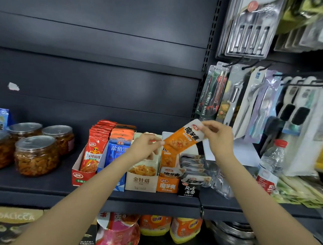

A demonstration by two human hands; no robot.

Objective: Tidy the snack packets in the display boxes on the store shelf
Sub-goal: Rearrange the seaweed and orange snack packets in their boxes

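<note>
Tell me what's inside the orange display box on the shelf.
The orange display box holds matching orange packets: one lies flat at the front, another stands behind it. The raised orange packet, pinched by both hands, covers the back, so the count there is hidden.

Glossy plastic packet (182, 139) in my fingers, matt cardboard display boxes (142, 182), clear plastic jars (36, 154), matt dark metal shelf (81, 191)

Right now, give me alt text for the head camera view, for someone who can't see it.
Two bare hands hold an orange snack packet above a row of display boxes on a dark store shelf: the right hand pinches its top, the left hand its bottom corner. Below sits the matching orange box; jars stand left.
</note>
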